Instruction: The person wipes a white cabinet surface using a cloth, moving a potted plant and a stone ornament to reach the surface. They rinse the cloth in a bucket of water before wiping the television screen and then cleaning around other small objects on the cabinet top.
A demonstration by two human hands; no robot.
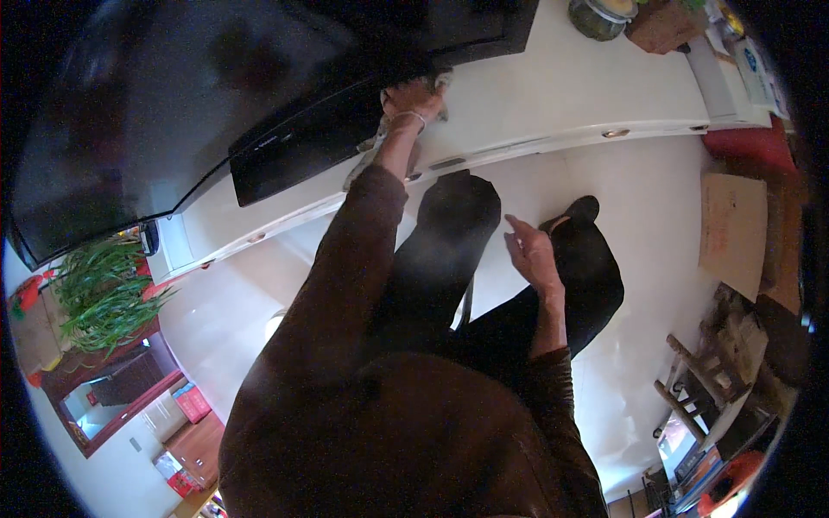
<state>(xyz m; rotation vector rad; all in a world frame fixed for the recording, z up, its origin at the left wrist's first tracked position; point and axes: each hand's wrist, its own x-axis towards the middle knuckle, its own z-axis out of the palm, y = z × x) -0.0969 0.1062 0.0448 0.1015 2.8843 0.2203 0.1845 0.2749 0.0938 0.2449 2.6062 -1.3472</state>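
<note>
My left hand (414, 101) reaches forward over the white low cabinet (553, 95), its fingers bent down on a crumpled greyish cloth (444, 86). Part of this cloth shows past the fingers and more hangs below the wrist near the cabinet's front edge. Right beside the hand lies a long black box (302, 147) in front of the large dark television screen (190, 95). My right hand (534, 250) hangs in the air near my right knee, holding nothing, its index finger stretched out and the others loosely apart.
A glass jar (598, 19) and a brown planter (665, 26) stand at the cabinet's far right. Leafy green plants (108, 293) are at the left. A cardboard box (732, 233) and a wooden stool (708, 380) stand at the right. My bent legs are close to the cabinet front.
</note>
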